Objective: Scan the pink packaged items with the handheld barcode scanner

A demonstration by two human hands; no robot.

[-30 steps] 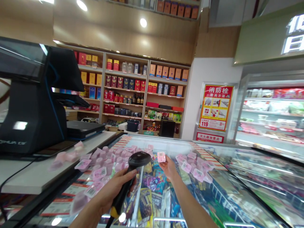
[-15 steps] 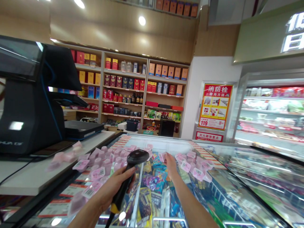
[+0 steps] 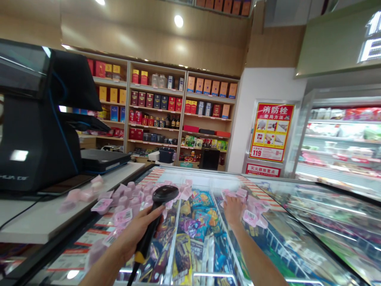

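My left hand (image 3: 146,226) is wrapped round the handle of a black barcode scanner (image 3: 165,193), its head tilted up and its cable hanging down. A large pile of small pink plastic cups with labelled lids (image 3: 122,216) lies on the glass freezer top to the left of the scanner. My right hand (image 3: 234,210) reaches into a smaller pile of pink cups (image 3: 251,216) on the right. Its fingers are bent and close together over the cups; the fingertips are hidden, so what they hold cannot be made out.
Bagged frozen goods (image 3: 196,222) show through the freezer's glass. On the left counter (image 3: 32,226) stands a black checkout terminal (image 3: 35,131), with several pink cups (image 3: 86,194) near the counter's edge. Shelves of boxes (image 3: 154,103) line the back wall. Another glass-topped freezer (image 3: 336,226) extends right.
My right hand has moved right, from the middle of the glass, where it pinched a pink cup, to the right pile. The scanner in my left hand has shifted slightly left.
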